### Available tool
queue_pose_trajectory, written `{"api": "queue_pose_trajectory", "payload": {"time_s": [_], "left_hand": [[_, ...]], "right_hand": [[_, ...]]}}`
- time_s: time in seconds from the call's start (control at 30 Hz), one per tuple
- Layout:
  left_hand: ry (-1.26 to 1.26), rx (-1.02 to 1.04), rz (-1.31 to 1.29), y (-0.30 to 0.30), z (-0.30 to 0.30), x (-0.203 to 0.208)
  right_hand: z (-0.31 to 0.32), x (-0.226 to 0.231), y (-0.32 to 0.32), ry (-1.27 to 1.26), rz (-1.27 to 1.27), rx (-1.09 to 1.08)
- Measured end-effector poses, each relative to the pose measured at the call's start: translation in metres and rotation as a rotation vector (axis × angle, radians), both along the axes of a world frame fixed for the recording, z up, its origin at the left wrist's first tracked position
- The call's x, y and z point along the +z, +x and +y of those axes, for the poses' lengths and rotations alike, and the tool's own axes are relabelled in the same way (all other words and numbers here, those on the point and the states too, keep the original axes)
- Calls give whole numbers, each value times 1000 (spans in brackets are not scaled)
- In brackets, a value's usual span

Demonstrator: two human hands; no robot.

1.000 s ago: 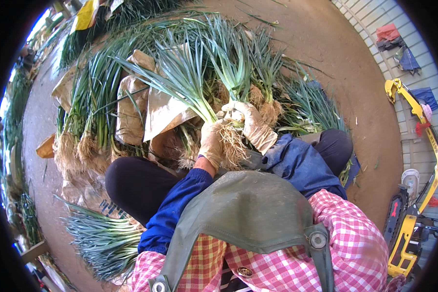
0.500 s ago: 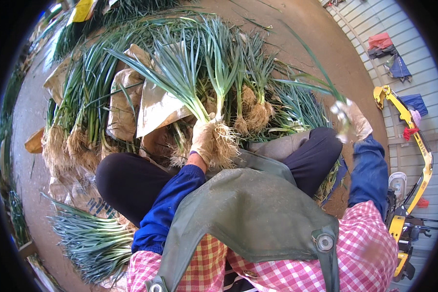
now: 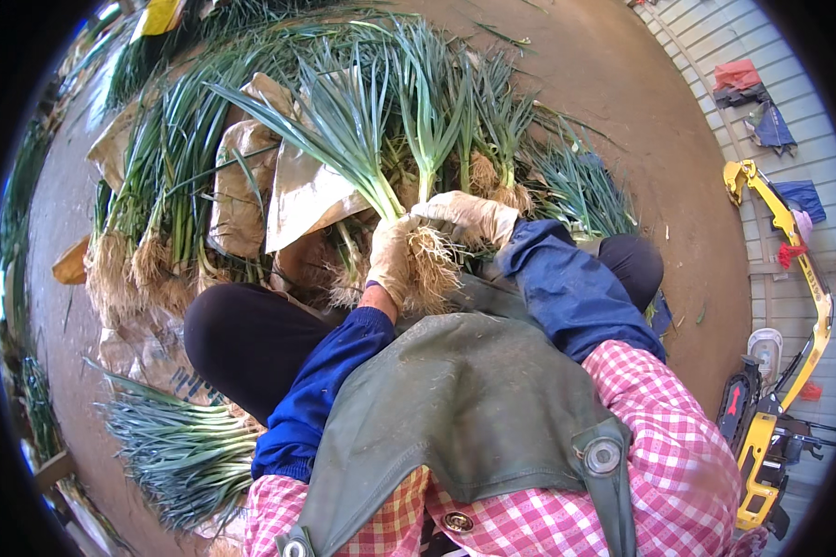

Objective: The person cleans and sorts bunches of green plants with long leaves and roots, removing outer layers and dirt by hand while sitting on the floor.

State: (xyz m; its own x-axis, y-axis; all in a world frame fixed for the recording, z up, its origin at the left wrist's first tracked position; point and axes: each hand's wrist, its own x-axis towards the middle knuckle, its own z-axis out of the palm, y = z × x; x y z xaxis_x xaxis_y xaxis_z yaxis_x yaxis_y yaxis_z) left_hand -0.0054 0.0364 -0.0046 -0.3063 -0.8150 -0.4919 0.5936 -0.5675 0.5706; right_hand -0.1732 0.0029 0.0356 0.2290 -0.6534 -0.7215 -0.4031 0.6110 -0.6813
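Observation:
My left hand point(image 3: 392, 252), in a pale work glove, is wrapped round the lower stems of a small bunch of green onions point(image 3: 351, 139). Their leaves fan upward and away, and tangled tan roots point(image 3: 430, 269) hang below my fist. My gloved right hand point(image 3: 469, 218) reaches in from the right, its fingers bent and pinching at the white base of a stem in the same bunch, right beside the left hand. Its fingertips are partly hidden among stems and roots.
Unsorted green onions point(image 3: 172, 176) lie around in heaps, with cloth sacks point(image 3: 241, 190) between them. Trimmed green onions point(image 3: 181, 455) are piled at lower left, more leaves point(image 3: 576, 186) at right. A yellow toy-like excavator arm point(image 3: 803, 251) appears by the pale slatted wall point(image 3: 706, 84).
My right hand has swung in from the far right to the bunch. The long green leaf piece it held out there is gone from it. My left hand keeps its hold.

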Motion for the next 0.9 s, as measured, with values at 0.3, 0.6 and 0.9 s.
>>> {"api": "queue_pose_trajectory", "payload": {"time_s": [0.3, 0.6, 0.9], "left_hand": [[36, 22, -6, 3, -5, -28], [-44, -145, -250, -10, -1, -1], [-16, -156, -21, -16, 4, 2]], "right_hand": [[9, -1, 7, -801, -113, 426], [-46, -26, 1, -425, 872, -127], [-59, -58, -13, -531, 524, -394]]}}
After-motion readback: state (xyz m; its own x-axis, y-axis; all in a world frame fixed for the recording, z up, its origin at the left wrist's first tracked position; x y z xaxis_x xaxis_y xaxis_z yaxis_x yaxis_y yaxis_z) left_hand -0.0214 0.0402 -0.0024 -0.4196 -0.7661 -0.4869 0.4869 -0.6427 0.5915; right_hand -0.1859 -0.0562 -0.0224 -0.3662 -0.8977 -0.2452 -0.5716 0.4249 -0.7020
